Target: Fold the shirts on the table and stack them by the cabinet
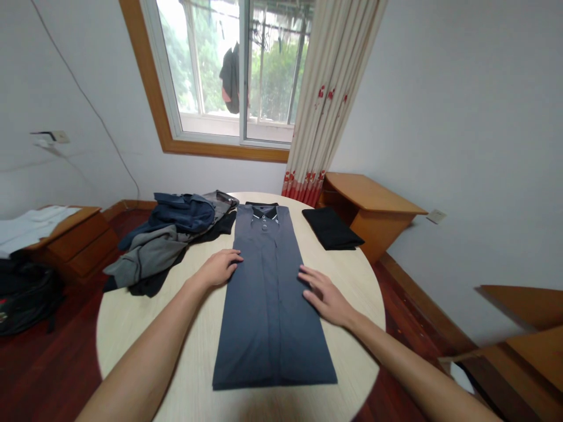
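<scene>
A dark grey polo shirt (272,316) lies on the round table (197,346), its sides folded inward into a long narrow strip. Its black collar with white trim and buttons points to the far side, and the hem faces me. At the shirt's left edge rests my left hand (220,266), fingers stretched out with the tips on the fabric. Opposite it, my right hand (326,296) touches the right edge with fingers spread. Neither hand grips the cloth.
A loose heap of clothes (167,234), navy, grey and black, covers the table's far left. To the right lies a folded black garment (332,228). Beyond the table stand a wooden desk (373,196), a curtain (329,94) and a window. A wooden cabinet (79,240) is at left.
</scene>
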`<state>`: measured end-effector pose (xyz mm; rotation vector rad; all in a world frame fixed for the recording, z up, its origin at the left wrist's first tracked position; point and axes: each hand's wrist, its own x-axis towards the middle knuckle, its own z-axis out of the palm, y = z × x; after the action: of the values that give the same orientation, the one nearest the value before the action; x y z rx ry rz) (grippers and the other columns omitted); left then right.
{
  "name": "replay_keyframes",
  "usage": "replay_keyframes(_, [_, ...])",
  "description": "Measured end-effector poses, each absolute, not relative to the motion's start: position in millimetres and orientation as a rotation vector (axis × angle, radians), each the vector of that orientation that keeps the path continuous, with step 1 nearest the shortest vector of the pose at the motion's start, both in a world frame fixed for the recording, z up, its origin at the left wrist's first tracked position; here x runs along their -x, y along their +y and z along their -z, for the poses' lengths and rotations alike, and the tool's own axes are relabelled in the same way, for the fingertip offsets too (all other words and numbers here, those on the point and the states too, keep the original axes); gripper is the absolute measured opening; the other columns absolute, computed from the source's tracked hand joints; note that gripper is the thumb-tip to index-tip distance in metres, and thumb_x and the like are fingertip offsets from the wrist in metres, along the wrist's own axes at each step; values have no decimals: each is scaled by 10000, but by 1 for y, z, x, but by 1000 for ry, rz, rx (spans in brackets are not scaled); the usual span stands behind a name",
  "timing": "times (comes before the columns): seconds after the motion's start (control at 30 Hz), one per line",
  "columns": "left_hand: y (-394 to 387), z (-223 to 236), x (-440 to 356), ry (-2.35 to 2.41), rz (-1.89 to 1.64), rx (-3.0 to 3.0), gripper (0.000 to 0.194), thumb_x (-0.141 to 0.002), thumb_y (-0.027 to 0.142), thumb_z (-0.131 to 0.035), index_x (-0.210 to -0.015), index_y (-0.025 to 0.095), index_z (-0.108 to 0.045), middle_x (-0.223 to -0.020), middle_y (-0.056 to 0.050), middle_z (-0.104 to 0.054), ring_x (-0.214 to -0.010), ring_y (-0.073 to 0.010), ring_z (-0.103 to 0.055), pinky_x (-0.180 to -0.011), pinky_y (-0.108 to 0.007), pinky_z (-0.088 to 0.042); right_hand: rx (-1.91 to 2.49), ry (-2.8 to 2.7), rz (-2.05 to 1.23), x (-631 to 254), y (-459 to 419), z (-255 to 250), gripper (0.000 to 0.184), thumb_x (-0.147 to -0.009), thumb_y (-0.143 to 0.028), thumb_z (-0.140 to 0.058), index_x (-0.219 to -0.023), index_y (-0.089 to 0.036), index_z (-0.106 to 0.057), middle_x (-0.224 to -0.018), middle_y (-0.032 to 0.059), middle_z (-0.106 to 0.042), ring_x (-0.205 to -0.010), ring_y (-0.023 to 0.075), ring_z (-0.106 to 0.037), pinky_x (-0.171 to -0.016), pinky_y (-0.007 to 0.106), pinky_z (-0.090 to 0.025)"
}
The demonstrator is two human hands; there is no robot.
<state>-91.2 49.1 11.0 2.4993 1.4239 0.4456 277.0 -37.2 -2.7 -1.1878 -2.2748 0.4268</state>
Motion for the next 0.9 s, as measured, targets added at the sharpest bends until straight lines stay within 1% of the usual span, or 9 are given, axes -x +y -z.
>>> replay_keyframes(0.1, [49,-13,98,1422,-460,-2464,441,-810,162,-438,-1117,151,-755,-1326,-102,-660,-1223,-253,-607,-1113,-380,-435,1307,-2145,-387,-284,17,10,458,-900,-305,-504,-1327,-218,-644,-1431,133,-563,-1345,289,-504,-1157,518,-361])
replay_keyframes(0.2, [42,-15,100,1366,-463,-2483,439,-775,127,-458,-1089,167,-762,-1311,-94,-665,-1214,-248,-610,-1105,-382,-444,1317,-2143,-425,-284,51,13,461,-815,-217,-534,-1245,-204,-699,-1372,123,-609,-1303,276,-539,-1150,481,-377])
replay_keyframes(0.3, [27,-20,96,1291,-438,-2555,437,-762,102,-491,-1096,197,-756,-1342,-82,-648,-1304,-259,-543,-1148,-430,-391,1230,-2176,-446,-284,59,16,442,-796,-197,-561,-1207,-221,-722,-1402,122,-584,-1307,292,-531,-1134,508,-377])
replay_keyframes(0.47, [-8,-27,92,1153,-221,-2640,548,-779,112,-545,-1302,238,-654,-1491,-82,-531,-1395,-298,-460,-1177,-557,-304,1014,-2304,-573,-289,25,15,382,-796,-258,-669,-1169,-270,-748,-1524,116,-456,-1379,336,-448,-1139,564,-330])
replay_keyframes(0.6, [-38,-25,97,976,-215,-2731,490,-823,133,-540,-1284,242,-665,-1472,-70,-550,-1386,-274,-480,-1181,-509,-323,957,-2407,-652,-288,-21,6,353,-766,-319,-759,-1118,-301,-770,-1528,101,-459,-1441,359,-354,-1163,583,-268])
replay_keyframes(0.7, [-57,-21,100,873,-265,-2759,425,-852,129,-502,-1209,241,-705,-1396,-62,-622,-1335,-262,-537,-1160,-481,-367,938,-2452,-710,-284,-50,-1,283,-769,-342,-775,-1049,-304,-791,-1434,102,-561,-1387,349,-437,-1156,579,-271])
replay_keyframes(0.8, [-72,-25,99,776,-323,-2747,375,-861,142,-497,-1139,235,-731,-1298,-63,-690,-1266,-274,-595,-1110,-469,-426,875,-2461,-814,-279,-68,-12,147,-805,-347,-737,-913,-277,-807,-1249,101,-683,-1260,310,-567,-1157,564,-264])
replay_keyframes(0.87, [-82,-36,97,689,-354,-2703,360,-853,138,-498,-1098,228,-745,-1221,-64,-729,-1199,-273,-637,-1072,-446,-459,815,-2480,-960,-275,-75,-25,147,-821,-381,-726,-851,-258,-803,-1095,94,-739,-1156,286,-636,-1158,553,-262])
replay_keyframes(0.9, [-86,-45,95,644,-359,-2662,358,-849,129,-497,-1082,226,-751,-1180,-64,-745,-1156,-266,-659,-1052,-426,-473,781,-2482,-1067,-273,-78,-34,183,-832,-409,-719,-842,-245,-801,-1034,96,-752,-1100,274,-663,-1140,533,-302])
